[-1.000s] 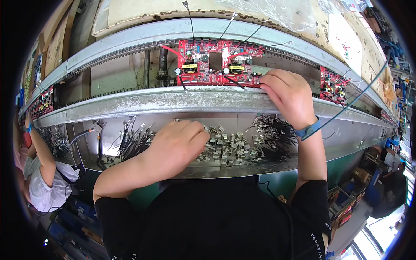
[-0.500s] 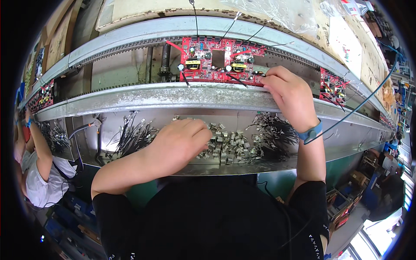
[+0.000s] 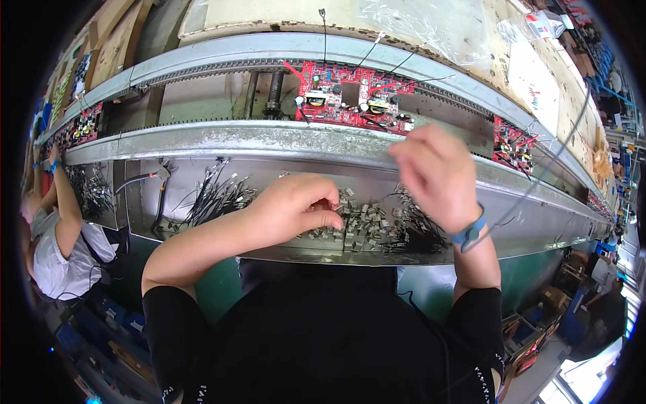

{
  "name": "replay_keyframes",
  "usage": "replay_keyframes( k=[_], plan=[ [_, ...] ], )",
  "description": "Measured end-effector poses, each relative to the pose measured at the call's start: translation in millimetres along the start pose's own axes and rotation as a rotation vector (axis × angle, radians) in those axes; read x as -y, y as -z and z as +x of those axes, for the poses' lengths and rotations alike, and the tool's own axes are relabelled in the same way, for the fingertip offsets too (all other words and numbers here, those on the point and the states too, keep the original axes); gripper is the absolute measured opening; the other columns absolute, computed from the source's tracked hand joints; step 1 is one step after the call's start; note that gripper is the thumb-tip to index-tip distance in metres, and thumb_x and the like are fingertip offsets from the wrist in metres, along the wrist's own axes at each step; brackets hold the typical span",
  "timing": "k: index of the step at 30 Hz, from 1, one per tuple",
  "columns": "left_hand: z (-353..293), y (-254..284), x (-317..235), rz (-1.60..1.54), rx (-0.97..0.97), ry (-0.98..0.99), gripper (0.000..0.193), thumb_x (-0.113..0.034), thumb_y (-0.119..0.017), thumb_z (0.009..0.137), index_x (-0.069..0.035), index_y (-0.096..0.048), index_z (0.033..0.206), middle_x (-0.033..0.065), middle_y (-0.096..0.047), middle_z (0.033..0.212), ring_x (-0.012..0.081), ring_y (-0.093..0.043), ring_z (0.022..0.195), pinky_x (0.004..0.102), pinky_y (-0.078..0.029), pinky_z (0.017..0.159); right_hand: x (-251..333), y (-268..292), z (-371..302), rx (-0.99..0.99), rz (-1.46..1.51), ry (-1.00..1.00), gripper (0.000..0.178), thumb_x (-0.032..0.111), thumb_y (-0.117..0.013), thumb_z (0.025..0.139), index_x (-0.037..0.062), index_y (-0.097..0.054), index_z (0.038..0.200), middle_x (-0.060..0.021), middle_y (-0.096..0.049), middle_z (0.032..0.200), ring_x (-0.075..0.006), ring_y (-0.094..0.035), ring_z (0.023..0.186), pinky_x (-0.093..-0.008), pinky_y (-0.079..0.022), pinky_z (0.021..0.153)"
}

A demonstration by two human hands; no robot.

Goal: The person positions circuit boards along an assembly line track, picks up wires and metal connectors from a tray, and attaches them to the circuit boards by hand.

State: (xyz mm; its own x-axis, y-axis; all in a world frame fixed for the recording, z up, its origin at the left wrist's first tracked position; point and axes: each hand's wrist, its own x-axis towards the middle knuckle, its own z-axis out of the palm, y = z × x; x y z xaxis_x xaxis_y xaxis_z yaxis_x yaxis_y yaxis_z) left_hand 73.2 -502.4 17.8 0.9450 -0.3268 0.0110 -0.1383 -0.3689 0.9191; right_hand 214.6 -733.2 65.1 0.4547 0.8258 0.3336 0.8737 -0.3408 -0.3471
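Observation:
My left hand [image 3: 299,205] hovers over a pile of small silver metal connectors [image 3: 363,225] in the metal trough. Its fingers are curled with the thumb near the forefinger; whatever they hold is hidden. My right hand [image 3: 441,178], blurred by motion, hangs above the near rail, off the right end of a red circuit board [image 3: 330,116]. Its fingers are too smeared to read. That board lies across the rails, carrying yellow-banded transformers, black wires and red leads. A silver connector [image 3: 408,126] sits at its near right corner.
Bundles of black wires [image 3: 219,198] lie left of the connectors, more [image 3: 420,229] to the right. Pliers [image 3: 161,192] rest at the trough's left. Other red boards [image 3: 513,145] stand along the rails. A blue wristband's cord crosses at right. Another person [image 3: 64,229] works at far left.
My right hand has drawn back from the board's right corner toward me, uncovering the silver connector. The left hand has shifted slightly right, its thumb now showing. The view has shifted slightly.

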Motion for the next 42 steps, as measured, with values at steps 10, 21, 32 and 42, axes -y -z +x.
replay_keyframes(
  k=[10,21,32,42],
  plan=[
    [-2,-4,7,-0.716,0.117,0.29,0.022,-0.02,-0.073,0.094,-0.001,-0.062,0.099,0.0001,-0.066,0.09,0.0093,-0.06,0.078,0.0278,-0.049,0.07,44,-28,0,0.205,0.49,0.108,0.033,0.005,-0.078,0.075,0.0101,-0.066,0.106,-0.0073,-0.063,0.101,-0.0282,-0.064,0.088,-0.0378,-0.054,0.074],
    [-11,2,-7,-0.287,0.061,0.074,0.011,-0.007,-0.068,0.089,-0.005,-0.062,0.098,0.0042,-0.062,0.09,0.0177,-0.06,0.077,0.032,-0.049,0.066,22,-22,54,0.059,0.043,-0.11,0.021,0.003,-0.073,0.076,0.0065,-0.061,0.093,-0.0105,-0.061,0.086,-0.0287,-0.063,0.078,-0.0383,-0.05,0.069],
    [-16,-3,-10,-0.168,-0.029,-0.094,0.013,-0.005,-0.066,0.085,-0.005,-0.059,0.095,0.0099,-0.06,0.087,0.0296,-0.061,0.077,0.0413,-0.048,0.065,25,-41,73,0.117,-0.385,-0.057,0.016,0.01,-0.074,0.072,0.0116,-0.065,0.085,-0.0029,-0.058,0.097,-0.0248,-0.058,0.097,-0.0407,-0.041,0.088],
    [-17,-3,-9,-0.164,-0.026,-0.093,0.009,-0.006,-0.065,0.087,-0.006,-0.059,0.093,0.0102,-0.058,0.087,0.0322,-0.061,0.08,0.0435,-0.048,0.068,24,-45,81,0.19,-0.446,-0.041,0.012,0.01,-0.073,0.072,0.0098,-0.066,0.082,-0.0042,-0.056,0.09,-0.0247,-0.058,0.093,-0.0417,-0.043,0.088]
  ],
)
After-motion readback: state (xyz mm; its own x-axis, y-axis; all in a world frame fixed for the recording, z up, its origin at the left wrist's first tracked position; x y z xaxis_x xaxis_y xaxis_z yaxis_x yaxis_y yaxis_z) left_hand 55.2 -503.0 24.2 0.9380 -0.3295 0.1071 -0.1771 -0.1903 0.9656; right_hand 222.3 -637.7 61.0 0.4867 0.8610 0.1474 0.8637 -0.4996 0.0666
